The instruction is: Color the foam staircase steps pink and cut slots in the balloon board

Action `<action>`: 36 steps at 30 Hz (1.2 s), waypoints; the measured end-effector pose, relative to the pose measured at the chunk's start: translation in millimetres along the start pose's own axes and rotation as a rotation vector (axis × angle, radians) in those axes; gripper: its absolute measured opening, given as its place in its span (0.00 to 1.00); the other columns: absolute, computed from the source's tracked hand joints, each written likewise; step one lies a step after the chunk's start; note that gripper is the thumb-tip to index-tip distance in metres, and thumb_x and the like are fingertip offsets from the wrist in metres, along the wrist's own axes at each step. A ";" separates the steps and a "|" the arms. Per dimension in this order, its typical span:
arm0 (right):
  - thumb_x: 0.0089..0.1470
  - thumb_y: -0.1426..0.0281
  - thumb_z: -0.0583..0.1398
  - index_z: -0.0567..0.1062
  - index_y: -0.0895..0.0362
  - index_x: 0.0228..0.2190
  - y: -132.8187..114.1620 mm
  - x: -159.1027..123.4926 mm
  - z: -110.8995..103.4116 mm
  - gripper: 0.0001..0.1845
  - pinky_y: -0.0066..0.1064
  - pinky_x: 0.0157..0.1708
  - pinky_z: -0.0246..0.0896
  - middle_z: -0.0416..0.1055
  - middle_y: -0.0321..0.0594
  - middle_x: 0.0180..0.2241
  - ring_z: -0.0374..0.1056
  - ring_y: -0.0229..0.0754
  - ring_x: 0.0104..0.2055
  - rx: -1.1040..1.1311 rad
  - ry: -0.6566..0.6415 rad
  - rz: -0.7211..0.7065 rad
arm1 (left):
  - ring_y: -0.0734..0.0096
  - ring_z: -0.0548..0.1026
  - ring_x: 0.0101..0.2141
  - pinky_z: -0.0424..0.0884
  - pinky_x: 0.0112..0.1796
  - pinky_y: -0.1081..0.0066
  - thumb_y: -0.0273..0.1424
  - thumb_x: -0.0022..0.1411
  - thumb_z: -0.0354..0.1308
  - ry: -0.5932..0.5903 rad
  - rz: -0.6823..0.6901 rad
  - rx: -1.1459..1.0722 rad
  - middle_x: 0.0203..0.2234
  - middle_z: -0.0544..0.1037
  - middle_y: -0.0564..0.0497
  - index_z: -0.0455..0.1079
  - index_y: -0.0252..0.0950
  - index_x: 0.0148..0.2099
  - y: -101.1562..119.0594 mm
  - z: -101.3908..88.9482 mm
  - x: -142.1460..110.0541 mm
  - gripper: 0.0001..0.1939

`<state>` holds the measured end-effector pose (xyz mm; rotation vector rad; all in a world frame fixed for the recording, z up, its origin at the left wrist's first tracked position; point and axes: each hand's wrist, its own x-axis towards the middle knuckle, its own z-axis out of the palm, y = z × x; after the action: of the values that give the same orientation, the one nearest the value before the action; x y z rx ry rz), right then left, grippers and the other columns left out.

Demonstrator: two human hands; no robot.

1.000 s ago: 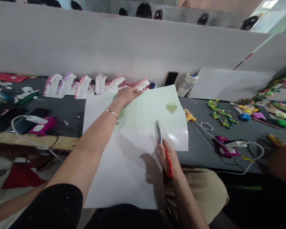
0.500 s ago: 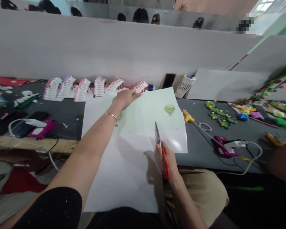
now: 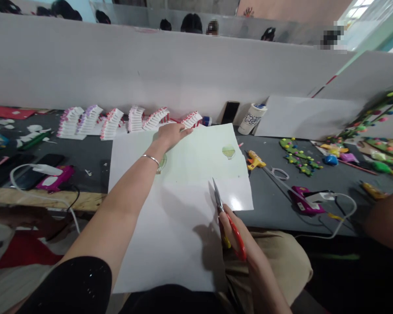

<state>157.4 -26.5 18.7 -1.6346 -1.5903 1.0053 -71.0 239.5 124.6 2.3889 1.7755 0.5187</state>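
A large sheet of paper [image 3: 190, 205], white with a pale green band and two green hot-air balloon pictures, spans the table edge and my lap. At its far edge my left hand [image 3: 170, 136] grips the paper, thumb extended along the near side; the other fingers are partly hidden. One balloon picture [image 3: 229, 151] shows at the right; the other is partly covered by my left wrist. Over the sheet's lower right, my right hand [image 3: 234, 226] holds red-handled scissors [image 3: 238, 240], blades pointing away from me and looking closed. A bit of yellow shows beneath the handles.
Folded white strips with red and purple edges [image 3: 111, 123] line the back. A phone [image 3: 229, 112] and white roll [image 3: 251, 118] lean on the partition. To the right are a yellow glue gun [image 3: 256, 160], a magenta power strip [image 3: 306, 201] and green pom-pom decorations [image 3: 301, 157]. Another person's arm [image 3: 384, 218] is at far right.
The scissors have drawn back toward me, and my right hand has turned and shifted slightly right. The sheet's right side has shifted slightly left. My left hand stays at the far edge.
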 end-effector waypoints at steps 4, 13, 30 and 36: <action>0.61 0.51 0.50 0.69 0.53 0.43 -1.4 -7.6 -5.3 0.22 0.34 0.28 0.64 0.72 0.38 0.24 0.68 0.44 0.26 0.050 -0.049 0.010 | 0.57 0.73 0.36 0.59 0.34 0.65 0.55 0.65 0.43 -0.015 -0.001 0.022 0.33 0.79 0.45 0.74 0.40 0.39 0.4 -1.1 -2.1 0.28; 0.59 0.44 0.47 0.61 0.52 0.45 -23.4 19.7 -9.7 0.26 0.31 0.20 0.61 0.66 0.29 0.20 0.64 0.40 0.19 0.188 -0.054 0.122 | 0.60 0.72 0.34 0.58 0.34 0.66 0.57 0.64 0.43 -0.016 0.013 -0.019 0.30 0.76 0.47 0.72 0.40 0.36 10.3 -9.2 -5.8 0.28; 0.60 0.43 0.44 0.72 0.57 0.42 -12.4 57.8 8.9 0.33 0.36 0.34 0.64 0.75 0.43 0.30 0.70 0.48 0.33 -0.020 0.163 -0.135 | 0.60 0.74 0.33 0.59 0.34 0.66 0.58 0.65 0.41 0.020 0.060 -0.052 0.29 0.77 0.48 0.71 0.40 0.34 6.4 -7.4 -4.3 0.30; 0.60 0.44 0.44 0.72 0.55 0.42 -13.7 56.2 8.6 0.32 0.34 0.30 0.61 0.73 0.42 0.27 0.69 0.47 0.29 -0.041 0.176 -0.094 | 0.60 0.72 0.33 0.57 0.34 0.66 0.58 0.64 0.41 0.033 0.063 -0.070 0.28 0.75 0.48 0.69 0.40 0.32 8.6 -6.5 -5.7 0.29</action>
<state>141.6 29.9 21.1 -1.6127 -1.5616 0.7635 -66.9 230.8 132.1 2.4093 1.6700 0.6204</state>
